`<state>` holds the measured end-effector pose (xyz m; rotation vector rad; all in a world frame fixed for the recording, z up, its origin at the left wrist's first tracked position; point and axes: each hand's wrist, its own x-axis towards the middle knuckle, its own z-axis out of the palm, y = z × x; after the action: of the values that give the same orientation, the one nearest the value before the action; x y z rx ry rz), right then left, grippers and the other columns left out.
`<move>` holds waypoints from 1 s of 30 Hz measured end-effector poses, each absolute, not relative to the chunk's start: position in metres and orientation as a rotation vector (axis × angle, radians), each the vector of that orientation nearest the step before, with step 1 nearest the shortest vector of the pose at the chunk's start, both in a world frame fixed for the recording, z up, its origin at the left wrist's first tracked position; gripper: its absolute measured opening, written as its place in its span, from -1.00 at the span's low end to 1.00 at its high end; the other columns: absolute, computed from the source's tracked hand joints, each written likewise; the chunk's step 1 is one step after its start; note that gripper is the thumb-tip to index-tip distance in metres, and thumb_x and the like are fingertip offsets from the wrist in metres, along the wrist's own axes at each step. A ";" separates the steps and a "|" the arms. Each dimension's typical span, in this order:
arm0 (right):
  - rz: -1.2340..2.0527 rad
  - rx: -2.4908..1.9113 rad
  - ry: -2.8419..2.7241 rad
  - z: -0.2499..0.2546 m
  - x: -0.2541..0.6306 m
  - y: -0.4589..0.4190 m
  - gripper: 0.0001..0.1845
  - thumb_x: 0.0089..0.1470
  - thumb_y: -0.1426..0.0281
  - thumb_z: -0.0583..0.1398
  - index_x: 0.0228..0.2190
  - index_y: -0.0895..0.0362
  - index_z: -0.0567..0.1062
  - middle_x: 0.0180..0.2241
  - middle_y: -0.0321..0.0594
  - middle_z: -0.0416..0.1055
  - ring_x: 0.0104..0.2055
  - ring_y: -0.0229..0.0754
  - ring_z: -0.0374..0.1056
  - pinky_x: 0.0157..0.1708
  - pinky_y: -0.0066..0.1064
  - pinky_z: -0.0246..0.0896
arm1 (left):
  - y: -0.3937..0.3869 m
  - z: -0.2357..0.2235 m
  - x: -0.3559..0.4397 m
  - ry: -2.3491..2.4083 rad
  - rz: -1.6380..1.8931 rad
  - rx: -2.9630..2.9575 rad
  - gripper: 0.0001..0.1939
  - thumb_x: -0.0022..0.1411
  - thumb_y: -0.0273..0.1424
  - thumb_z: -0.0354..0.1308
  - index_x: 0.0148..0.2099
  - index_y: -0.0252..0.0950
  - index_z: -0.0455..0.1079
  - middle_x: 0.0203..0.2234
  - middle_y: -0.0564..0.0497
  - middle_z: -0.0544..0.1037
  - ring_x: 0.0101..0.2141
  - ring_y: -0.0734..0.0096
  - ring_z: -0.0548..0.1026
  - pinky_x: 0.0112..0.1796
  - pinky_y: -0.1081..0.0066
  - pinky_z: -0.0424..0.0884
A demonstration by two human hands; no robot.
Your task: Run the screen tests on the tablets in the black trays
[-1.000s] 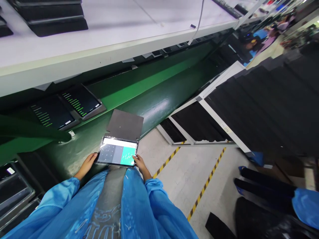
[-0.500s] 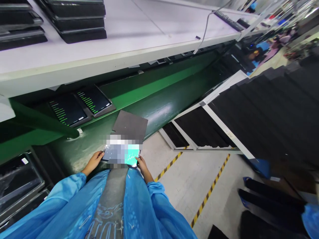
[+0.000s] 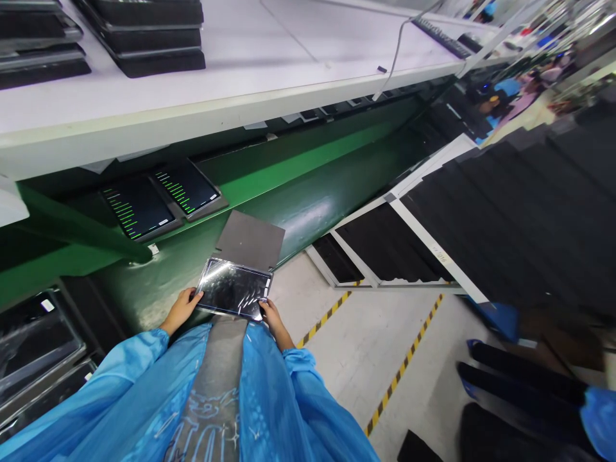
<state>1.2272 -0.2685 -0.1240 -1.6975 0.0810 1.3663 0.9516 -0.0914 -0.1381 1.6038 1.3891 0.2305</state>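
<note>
A tablet [image 3: 234, 289] with a dark, glossy screen and a white label near its right edge is held in front of my body. My left hand [image 3: 181, 310] grips its left edge, thumb on top. At the lower right corner my right hand [image 3: 274, 319] pinches it, also with the thumb on the front. The fingers beneath the tablet are hidden. Just beyond the tablet's far edge lies a flat grey-brown foam sheet [image 3: 251, 237], on the green bench's edge.
Two tablets [image 3: 139, 206] with green bars on their screens lie on the green shelf [image 3: 308, 154] under the white worktop [image 3: 269, 83]. Stacked dark trays stand on that worktop. On the right are a rack [image 3: 418, 237] of black sheets and a person's blue sleeve [image 3: 599, 420].
The tablet's screen has gone from lit, with a bright green part at its right, to dark. Both hands keep their hold in nearly the same place.
</note>
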 end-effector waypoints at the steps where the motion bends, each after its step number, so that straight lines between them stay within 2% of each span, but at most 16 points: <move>1: 1.366 -1.695 0.081 -0.123 1.227 -0.268 -0.59 -0.10 0.23 0.32 -0.16 0.03 0.49 -0.18 -0.23 0.58 -0.13 -0.06 0.50 -0.23 -0.32 0.39 | -0.091 -0.139 0.951 1.392 0.230 1.606 -0.32 0.06 0.23 -0.01 -0.14 -0.30 0.39 -0.12 -0.25 0.54 0.00 -0.03 0.47 0.12 0.03 0.31; 11: 1.384 -1.691 0.048 -0.118 1.227 -0.268 -0.56 -0.10 0.18 0.33 -0.14 0.02 0.48 -0.17 -0.24 0.58 -0.10 -0.07 0.50 -0.21 -0.32 0.40 | -0.095 -0.147 0.951 1.406 0.239 1.621 -0.26 -0.06 0.22 0.13 -0.09 -0.31 0.38 -0.13 -0.24 0.50 -0.03 -0.06 0.46 0.07 0.01 0.34; 19: 1.389 -1.690 0.024 -0.119 1.228 -0.267 -0.54 -0.12 0.15 0.33 -0.15 0.04 0.48 -0.21 -0.23 0.58 -0.13 -0.06 0.50 -0.22 -0.30 0.40 | -0.097 -0.146 0.949 1.384 0.254 1.629 -0.27 -0.06 0.17 0.16 -0.03 -0.32 0.36 -0.10 -0.23 0.47 0.01 -0.06 0.44 0.10 0.00 0.32; 30: 1.385 -1.716 0.021 -0.125 1.228 -0.267 -0.58 -0.08 0.17 0.32 -0.16 0.04 0.49 -0.16 -0.22 0.58 -0.15 -0.07 0.51 -0.25 -0.32 0.40 | -0.096 -0.144 0.948 1.374 0.255 1.631 -0.29 -0.08 0.14 0.17 -0.07 -0.31 0.35 -0.14 -0.21 0.46 -0.04 -0.04 0.45 0.08 0.02 0.33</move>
<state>1.2283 -0.2666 -0.1247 -1.7160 0.0209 1.3850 0.9482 -0.0960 -0.1443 1.6315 1.3739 0.2546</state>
